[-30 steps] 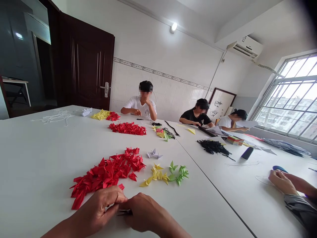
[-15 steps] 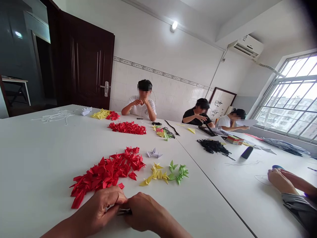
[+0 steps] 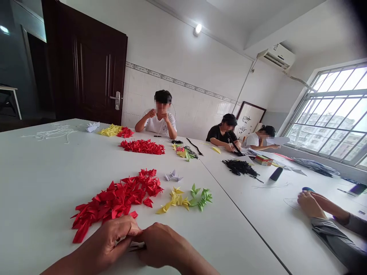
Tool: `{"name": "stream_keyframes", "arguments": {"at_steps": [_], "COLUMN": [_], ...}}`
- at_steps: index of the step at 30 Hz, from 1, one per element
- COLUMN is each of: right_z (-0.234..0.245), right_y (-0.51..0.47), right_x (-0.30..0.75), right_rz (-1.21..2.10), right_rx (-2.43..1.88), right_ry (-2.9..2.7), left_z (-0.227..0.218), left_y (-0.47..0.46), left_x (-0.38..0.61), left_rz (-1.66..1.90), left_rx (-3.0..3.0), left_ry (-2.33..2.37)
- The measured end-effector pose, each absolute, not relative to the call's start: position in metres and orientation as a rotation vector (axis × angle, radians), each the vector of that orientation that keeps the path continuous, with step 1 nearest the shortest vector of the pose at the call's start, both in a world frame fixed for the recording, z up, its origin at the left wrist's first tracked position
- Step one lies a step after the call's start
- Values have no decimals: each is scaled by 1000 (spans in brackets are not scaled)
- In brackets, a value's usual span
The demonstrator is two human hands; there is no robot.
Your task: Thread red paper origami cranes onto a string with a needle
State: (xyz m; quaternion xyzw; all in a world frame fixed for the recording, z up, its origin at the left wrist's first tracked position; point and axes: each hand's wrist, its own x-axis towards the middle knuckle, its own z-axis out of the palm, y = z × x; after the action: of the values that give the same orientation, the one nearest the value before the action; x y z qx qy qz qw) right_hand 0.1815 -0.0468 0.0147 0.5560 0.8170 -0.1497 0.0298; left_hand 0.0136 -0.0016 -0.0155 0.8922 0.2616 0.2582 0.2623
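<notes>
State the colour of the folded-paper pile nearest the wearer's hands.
Red. The folded-paper pile shows in the head view, the only one.

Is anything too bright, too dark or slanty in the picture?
In the head view, the lamp glares on the wall, and the window looks pale and bright; also in the head view, a blurry dark patch fills the top right corner, the tile border slants, and the right hand mostly hides a dark tool.
</notes>
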Motion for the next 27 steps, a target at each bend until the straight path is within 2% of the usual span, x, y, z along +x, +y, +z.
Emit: {"name": "stream_keyframes", "arguments": {"at_steps": [4, 13, 24, 27], "right_z": [16, 13, 14, 10], "right_y": [-47, -46, -46, -45], "right_x": [182, 182, 181, 183], "right_rz": [-475, -477, -504, -496], "right_rx": [1728, 1707, 1710, 1708], "right_ry": [2501, 2514, 2512, 2530], "left_z": [-14, -19, -8, -9], "left_y": [1, -2, -2, -5], "left_x": [11, 16, 13, 16], "left_rz": [640, 813, 624, 704], "left_rx": [2329, 2247, 2346, 2405], "left_ry": [645, 641, 669, 752]}}
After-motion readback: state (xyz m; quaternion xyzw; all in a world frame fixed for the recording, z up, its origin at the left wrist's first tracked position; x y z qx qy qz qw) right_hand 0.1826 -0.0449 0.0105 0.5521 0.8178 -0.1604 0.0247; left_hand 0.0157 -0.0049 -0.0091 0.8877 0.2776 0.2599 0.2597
